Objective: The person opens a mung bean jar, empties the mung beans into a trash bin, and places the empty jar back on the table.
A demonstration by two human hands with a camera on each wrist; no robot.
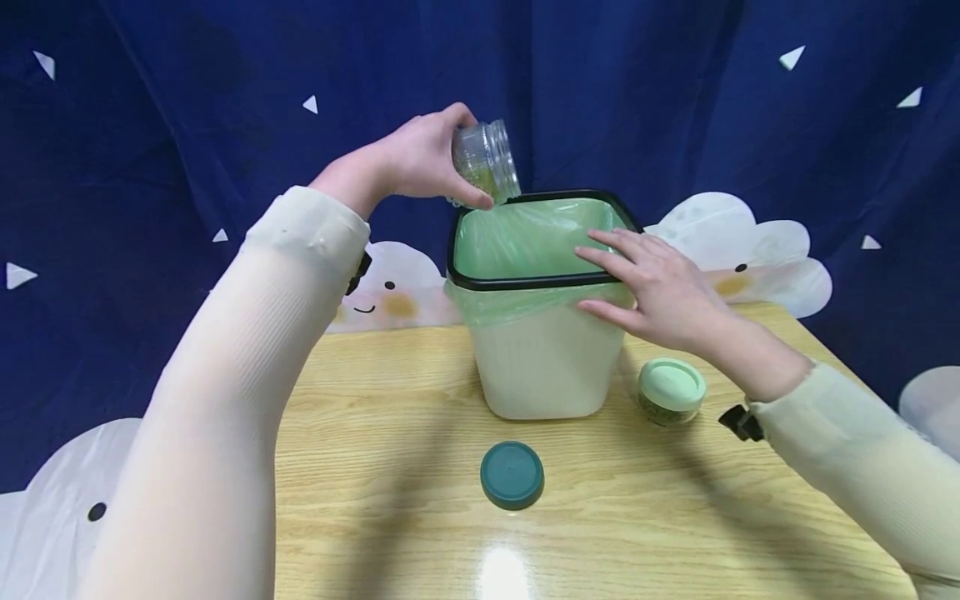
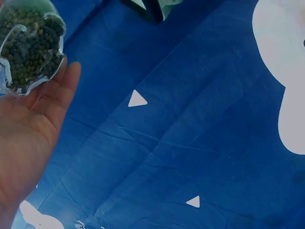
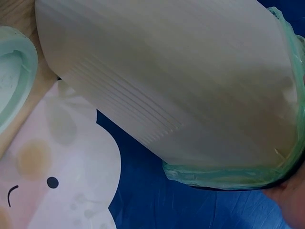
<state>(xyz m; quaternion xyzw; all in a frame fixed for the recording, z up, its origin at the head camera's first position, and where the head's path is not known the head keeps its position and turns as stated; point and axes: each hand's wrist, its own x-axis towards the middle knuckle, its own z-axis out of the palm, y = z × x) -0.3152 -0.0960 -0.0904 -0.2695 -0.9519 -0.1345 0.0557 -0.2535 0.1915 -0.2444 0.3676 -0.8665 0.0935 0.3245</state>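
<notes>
My left hand [image 1: 426,157] grips a clear jar [image 1: 474,152] with no lid on it, tilted with its mouth toward the bin. Small round green grains, like mung beans, lie in the jar [image 2: 33,45], seen in the left wrist view. Below and right of it stands a white bin [image 1: 547,358] with a black rim and a green plastic liner [image 1: 532,237]. Over the bin's right rim my right hand [image 1: 663,287] is spread, its fingers fairly straight. In the right wrist view, only part of that hand [image 3: 290,205] shows at the rim.
A dark teal lid [image 1: 512,473] lies on the wooden table [image 1: 360,417] in front of the bin. To the bin's right is a small jar with a pale green lid [image 1: 671,387]. A dark blue curtain [image 1: 637,92] with cloud shapes hangs behind.
</notes>
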